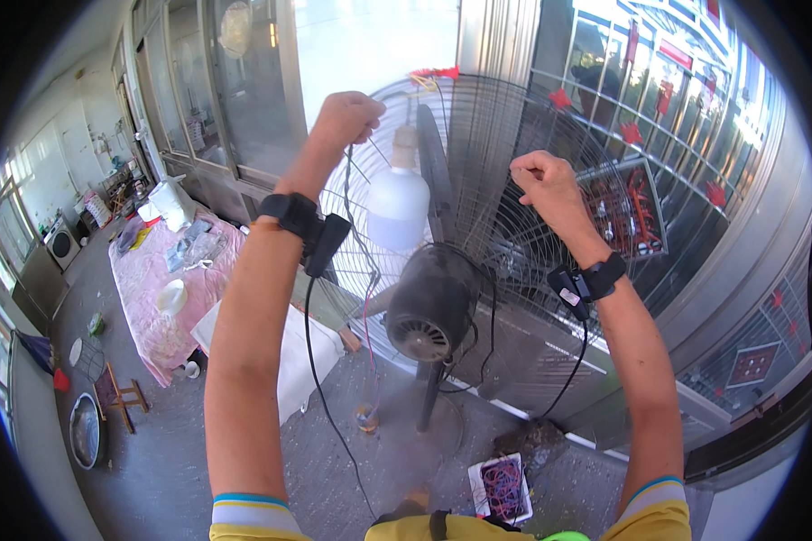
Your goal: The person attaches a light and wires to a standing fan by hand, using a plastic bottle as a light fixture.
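Observation:
My left hand point(353, 119) is raised with curled fingers at the upper middle; a dark twisted wire point(348, 196) runs down from just beneath it, but whether the fingers grip it is unclear. Beside that hand hangs a large white light bulb point(398, 203) in a pale socket. Over the right side of a big wire fan guard point(548, 128) is my right hand point(547, 177), closed, with nothing visible in it. Between and below the hands stands the black motor housing point(433, 304) of a pedestal fan. Both wrists wear black straps with small devices and cables.
A white tray point(529, 497) of coloured wires lies on the floor near a jar point(366, 418). At left are a table with a pink cloth point(145, 297), a wooden stool point(135, 397) and a metal basin point(85, 433). Window bars point(649, 115) and metal frames border the right.

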`<state>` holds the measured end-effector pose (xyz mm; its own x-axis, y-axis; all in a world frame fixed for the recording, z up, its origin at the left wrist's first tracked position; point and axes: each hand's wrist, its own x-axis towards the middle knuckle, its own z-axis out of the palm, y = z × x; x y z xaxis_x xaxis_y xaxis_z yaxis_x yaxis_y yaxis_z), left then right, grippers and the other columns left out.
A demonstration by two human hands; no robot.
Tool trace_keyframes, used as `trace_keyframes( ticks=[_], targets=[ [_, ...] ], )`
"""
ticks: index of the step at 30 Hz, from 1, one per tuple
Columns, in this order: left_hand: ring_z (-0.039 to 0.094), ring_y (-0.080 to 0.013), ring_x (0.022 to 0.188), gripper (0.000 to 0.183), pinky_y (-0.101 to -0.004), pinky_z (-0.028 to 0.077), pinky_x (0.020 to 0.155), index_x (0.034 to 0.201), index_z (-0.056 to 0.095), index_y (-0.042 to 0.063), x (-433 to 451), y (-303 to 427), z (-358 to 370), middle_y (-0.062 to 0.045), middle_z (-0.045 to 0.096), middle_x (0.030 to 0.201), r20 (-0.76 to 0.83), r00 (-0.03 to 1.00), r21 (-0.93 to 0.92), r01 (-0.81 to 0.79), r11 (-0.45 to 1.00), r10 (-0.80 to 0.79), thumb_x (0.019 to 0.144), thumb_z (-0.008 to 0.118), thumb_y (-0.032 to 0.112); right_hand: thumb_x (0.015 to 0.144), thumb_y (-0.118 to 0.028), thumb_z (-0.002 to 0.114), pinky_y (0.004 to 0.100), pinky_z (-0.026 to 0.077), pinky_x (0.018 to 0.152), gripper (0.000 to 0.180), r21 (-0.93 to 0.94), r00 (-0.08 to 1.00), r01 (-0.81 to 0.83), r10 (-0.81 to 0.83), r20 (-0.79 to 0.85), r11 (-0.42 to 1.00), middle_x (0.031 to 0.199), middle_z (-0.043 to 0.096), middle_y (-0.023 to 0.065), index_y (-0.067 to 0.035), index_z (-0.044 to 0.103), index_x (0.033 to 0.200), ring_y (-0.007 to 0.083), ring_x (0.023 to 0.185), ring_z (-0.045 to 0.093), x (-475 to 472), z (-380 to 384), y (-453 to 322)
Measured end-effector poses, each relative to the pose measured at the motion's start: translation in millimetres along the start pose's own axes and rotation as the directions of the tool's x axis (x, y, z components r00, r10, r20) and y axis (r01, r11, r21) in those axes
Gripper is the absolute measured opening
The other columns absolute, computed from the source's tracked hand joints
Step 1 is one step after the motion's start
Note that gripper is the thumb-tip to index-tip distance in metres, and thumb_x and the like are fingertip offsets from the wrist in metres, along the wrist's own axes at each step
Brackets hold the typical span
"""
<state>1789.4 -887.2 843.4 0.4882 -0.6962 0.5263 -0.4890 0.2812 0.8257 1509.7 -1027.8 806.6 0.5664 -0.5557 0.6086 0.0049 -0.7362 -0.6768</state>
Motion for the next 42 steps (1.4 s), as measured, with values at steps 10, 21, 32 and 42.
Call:
trace_keyframes(
  ticks=[10, 21, 32, 42],
  targets=[
    [0.058, -0.0119, 0.086, 0.03, -0.0296, 0.044, 0.076, 0.102, 0.064, 0.009, -3.2, -24.1, -2.3, -0.002, 0.063, 0.091, -0.02, 1.0, 0.272, 0.019, 0.962, -0.014, 0.082, 0.065, 0.03, 0.085, -0.012, 0.061, 0.0227, 0.051, 0.059, 0.015, 0.075, 0.959, -0.283, 0.281, 0.035, 0.956, 0.082, 0.06, -0.0002, -0.003, 0.064, 0.096, 0.0058, 0.073, 0.056, -119.8, -62.3, 37.6],
    [0.059, -0.0248, 0.093, 0.018, -0.0335, 0.052, 0.082, 0.104, 0.056, -0.009, -254.0, -10.3, 70.3, -0.015, 0.056, 0.106, -0.525, 0.722, 0.417, -0.244, 0.876, 0.451, 0.09, 0.049, 0.001, 0.091, -0.017, 0.053, 0.0225, 0.049, 0.068, 0.021, 0.035, 0.621, -0.777, 0.774, -0.123, 0.628, 0.095, 0.065, 0.0033, -0.003, 0.064, 0.103, 0.0077, 0.083, 0.058, -368.0, -176.6, 33.5],
    [0.04, -0.0225, 0.119, 0.071, -0.0336, 0.042, 0.09, 0.137, 0.03, 0.001, -391.8, -147.4, 219.9, -0.013, 0.037, 0.134, -0.255, 0.928, 0.081, 0.3, 0.951, -0.271, 0.08, 0.069, 0.016, 0.086, -0.02, 0.058, 0.0202, 0.044, 0.054, 0.02, 0.273, 0.093, -0.955, 0.99, -0.102, 0.118, 0.08, 0.059, 0.0017, -0.001, 0.064, 0.088, 0.0069, 0.07, 0.055, -574.8, -183.9, 70.9],
    [0.045, -0.0205, 0.112, 0.062, -0.0336, 0.043, 0.088, 0.135, 0.032, 0.001, -382.3, -133.5, 229.9, -0.012, 0.045, 0.123, -0.325, 0.9, 0.183, 0.36, 0.915, -0.29, 0.084, 0.064, 0.016, 0.09, -0.029, 0.056, 0.0249, 0.046, 0.061, 0.028, 0.339, 0.121, -0.939, 0.979, 0.165, 0.059, 0.083, 0.059, 0.0006, -0.003, 0.064, 0.097, 0.011, 0.068, 0.055, -634.7, -187.4, 69.9]
  ],
)
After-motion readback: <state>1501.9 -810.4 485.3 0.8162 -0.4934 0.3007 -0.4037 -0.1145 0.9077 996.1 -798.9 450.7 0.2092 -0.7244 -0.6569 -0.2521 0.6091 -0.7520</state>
